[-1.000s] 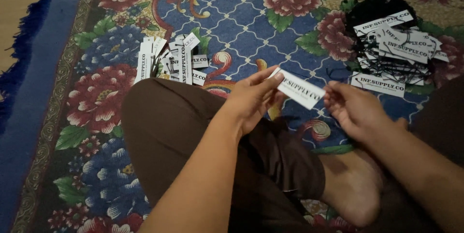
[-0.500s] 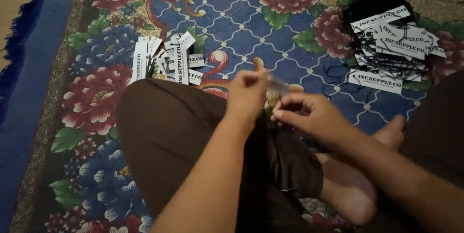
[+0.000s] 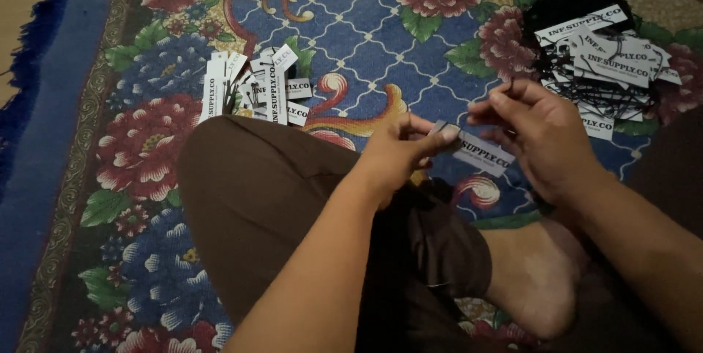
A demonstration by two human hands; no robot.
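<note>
While I sit cross-legged on a floral rug [image 3: 351,45], its blue border along the left edge, my left hand [image 3: 399,151] pinches one end of a white paper tag [image 3: 480,154]. My right hand [image 3: 542,137] grips thin black string just beside the tag's other end. Finished tags [image 3: 253,89] lie beyond my knee [image 3: 249,177]; a tangled heap of tags and string [image 3: 600,53] sits at the far right.

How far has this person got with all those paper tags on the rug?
Looks done: a small pile of white tags by the knee, apparently strung. In hand: the left hand pinches one tag while the right hand works a thin black string at its end. Left: a heap of tags tangled with black strings at the upper right.
</note>
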